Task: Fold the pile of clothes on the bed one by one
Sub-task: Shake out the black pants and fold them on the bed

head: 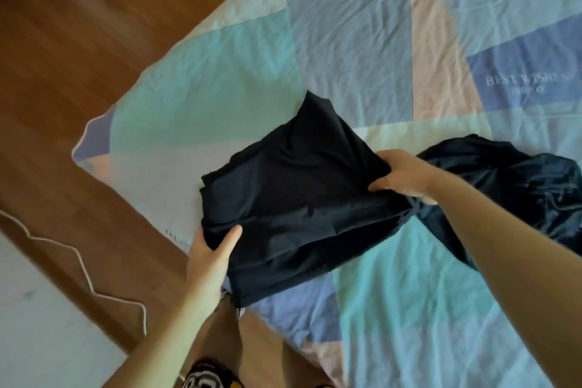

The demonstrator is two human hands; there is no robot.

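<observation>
Your left hand (pixel 209 257) grips the near-left corner of the folded dark garment (pixel 293 195), thumb pressed on top and the fingers curled underneath, out of sight. Your right hand (pixel 401 176) pinches the garment's opposite edge, thumb on the upper layer and the fingers (pixel 382 186) curled round the cloth. The garment hangs between your two hands in several layers over the bed (pixel 362 50), close to the bed's near-left edge, with its far corner peaked upward and its lower fold trailing toward the edge where you stand.

Just beyond your right wrist, a second dark garment (pixel 516 186) lies crumpled on the bed toward the right edge; whether it touches the one you hold cannot be told, since your hand covers the gap.

The bed carries a patchwork cover of teal, blue and pink blocks, with pale lettering on two blue patches. Left of the bed runs a wooden floor (pixel 78 50), and a white cord (pixel 85 264) snakes over it near the lower left.
</observation>
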